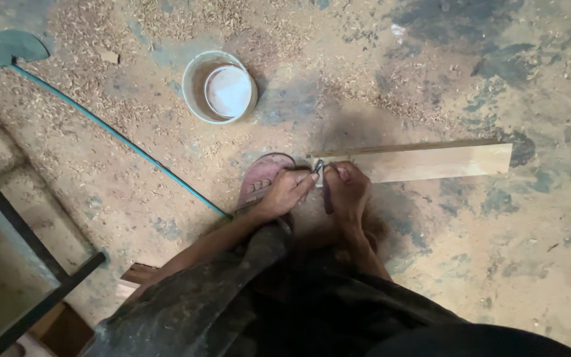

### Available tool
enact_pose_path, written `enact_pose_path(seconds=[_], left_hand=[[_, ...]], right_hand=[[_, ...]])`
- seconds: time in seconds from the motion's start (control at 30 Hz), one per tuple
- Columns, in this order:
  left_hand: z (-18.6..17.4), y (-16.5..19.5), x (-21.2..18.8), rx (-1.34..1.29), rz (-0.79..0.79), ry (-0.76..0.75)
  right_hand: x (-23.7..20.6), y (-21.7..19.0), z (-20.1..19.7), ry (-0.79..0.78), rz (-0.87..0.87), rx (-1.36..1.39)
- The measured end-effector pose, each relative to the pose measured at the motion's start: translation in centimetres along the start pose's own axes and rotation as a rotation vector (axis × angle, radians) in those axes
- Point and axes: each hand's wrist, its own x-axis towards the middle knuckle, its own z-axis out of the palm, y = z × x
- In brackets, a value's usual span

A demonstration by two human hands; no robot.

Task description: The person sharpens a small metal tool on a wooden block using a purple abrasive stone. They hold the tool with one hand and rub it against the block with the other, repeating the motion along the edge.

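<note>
A long pale wooden plank (431,162) lies flat on the dusty floor. Both my hands meet at its left end. My left hand (285,192) pinches a small dark metal tool (318,166) whose tip touches the plank's end. My right hand (346,187) is curled over that same end of the plank, fingers pressing on it. What kind of tool it is I cannot tell. A pinkish sandal (262,173) lies on the floor just under my left hand.
A white bucket (196,99) with pale contents stands beyond the hands. A thin teal hose (120,139) runs diagonally across the floor from the upper left. Wood shavings (166,26) cover the far floor. A dark metal frame (28,251) stands at the left.
</note>
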Motion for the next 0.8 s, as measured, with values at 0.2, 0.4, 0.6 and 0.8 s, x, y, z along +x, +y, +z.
enact_pose_path(seconds=[0.2, 0.4, 0.6, 0.8], left_hand=[[-0.3, 0.6, 0.1, 0.102, 0.066, 0.021], [-0.5, 0.7, 0.1, 0.142, 0.131, 0.063], [-0.5, 0.8, 0.1, 0.125, 0.082, 0.04], [-0.6, 0.9, 0.0, 0.131, 0.088, 0.041]], right_hand=[[0.1, -0.1, 0.1, -0.039, 0.022, 0.056], [0.2, 0.4, 0.4, -0.034, -0.049, 0.003], [0.5, 0.4, 1.1, 0.049, -0.112, -0.119], [0.5, 0.9, 1.4, 0.098, -0.192, -0.211]])
